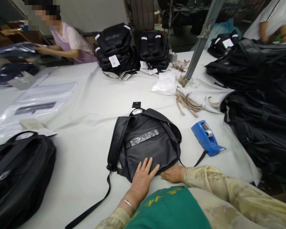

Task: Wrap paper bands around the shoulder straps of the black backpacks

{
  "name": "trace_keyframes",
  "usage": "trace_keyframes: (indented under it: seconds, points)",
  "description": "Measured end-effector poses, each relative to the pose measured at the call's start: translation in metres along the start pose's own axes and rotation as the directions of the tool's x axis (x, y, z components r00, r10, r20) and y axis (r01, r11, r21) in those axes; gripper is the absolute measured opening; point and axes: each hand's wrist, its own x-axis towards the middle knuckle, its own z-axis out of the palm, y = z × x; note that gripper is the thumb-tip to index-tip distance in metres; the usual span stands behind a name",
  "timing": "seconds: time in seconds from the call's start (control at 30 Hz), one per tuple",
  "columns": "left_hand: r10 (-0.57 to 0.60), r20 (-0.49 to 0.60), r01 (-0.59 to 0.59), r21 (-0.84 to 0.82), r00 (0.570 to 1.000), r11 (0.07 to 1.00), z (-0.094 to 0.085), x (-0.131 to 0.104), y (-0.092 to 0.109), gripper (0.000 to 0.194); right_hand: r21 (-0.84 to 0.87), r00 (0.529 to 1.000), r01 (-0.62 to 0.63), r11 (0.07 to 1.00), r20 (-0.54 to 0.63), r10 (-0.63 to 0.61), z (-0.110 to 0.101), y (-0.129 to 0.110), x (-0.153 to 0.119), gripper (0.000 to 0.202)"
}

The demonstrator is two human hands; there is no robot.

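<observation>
A black backpack [150, 152] lies on the white-covered table in front of me, its shoulder straps facing up. Clear plastic film [144, 137] covers a band across its back panel, and a black tag [136, 105] sticks out beyond its top handle. My left hand [143, 176] rests on the lower part of the backpack, fingers spread and flat. At the bottom right edge is my right hand [173, 173]; its fingers go under the backpack, so whether they grip it is hidden. One loose strap [95, 208] trails toward the lower left.
A blue tape dispenser [207, 137] stands to the right, near beige strips [189, 103]. Black bags pile up at right [262, 105]; stacked backpacks [116, 47] stand at the back. Another backpack [21, 171] lies left. A metal post [201, 41] rises behind. Two people work across the table.
</observation>
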Motion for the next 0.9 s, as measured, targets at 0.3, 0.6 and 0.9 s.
trace_keyframes:
  seconds: [0.3,0.6,0.9]
  points:
    - [-0.070,0.025,0.071,-0.020,0.997,0.997,0.006,0.005,0.007,0.079,-0.072,0.904,-0.414,0.907,-0.148,0.401,-0.068,-0.002,-0.074,0.028]
    - [-0.102,0.020,0.104,-0.177,0.995,0.979,-0.028,0.010,-0.006,0.046,-0.018,0.983,0.030,0.999,-0.179,-0.033,-0.085,0.022,0.041,0.044]
    - [-0.318,-0.097,0.323,0.034,0.943,0.946,0.057,0.035,-0.043,0.052,0.048,0.965,0.224,0.973,-0.149,-0.215,-0.041,0.056,0.049,0.063]
